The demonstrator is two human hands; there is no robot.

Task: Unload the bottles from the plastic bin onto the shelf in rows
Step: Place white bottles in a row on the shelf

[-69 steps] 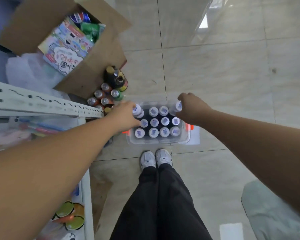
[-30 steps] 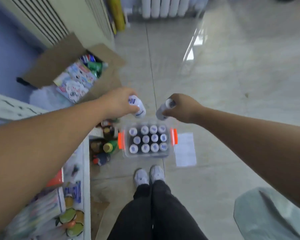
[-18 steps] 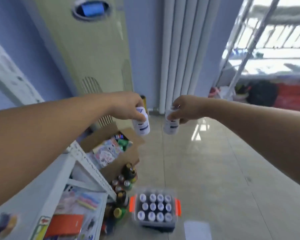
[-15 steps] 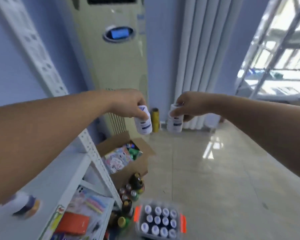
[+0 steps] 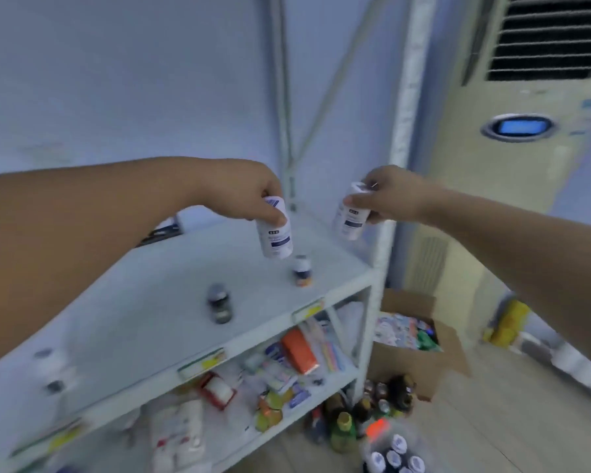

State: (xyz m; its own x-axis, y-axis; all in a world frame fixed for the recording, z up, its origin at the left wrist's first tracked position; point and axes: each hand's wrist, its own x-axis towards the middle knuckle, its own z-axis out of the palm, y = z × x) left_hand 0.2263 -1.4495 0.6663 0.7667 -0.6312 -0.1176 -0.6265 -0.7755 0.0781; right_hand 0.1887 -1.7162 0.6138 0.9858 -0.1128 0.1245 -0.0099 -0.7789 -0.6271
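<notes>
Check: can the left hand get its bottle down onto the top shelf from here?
Probably yes: the left hand holds its white bottle over the bare top shelf; only the small orange-based bottle stands close by, apart.

The left bottle, gripped in the left hand, is white with a dark blue label block. The right bottle, pinched by the right hand, shows the same white and dark blue. Just below the left fingers, a small bottle is white, dark blue and orange on the pale white shelf. Lower left of them stands a dark grey jar. Far below the right fingers, the bin has a bright orange latch, and its bottles wear white caps.
</notes>
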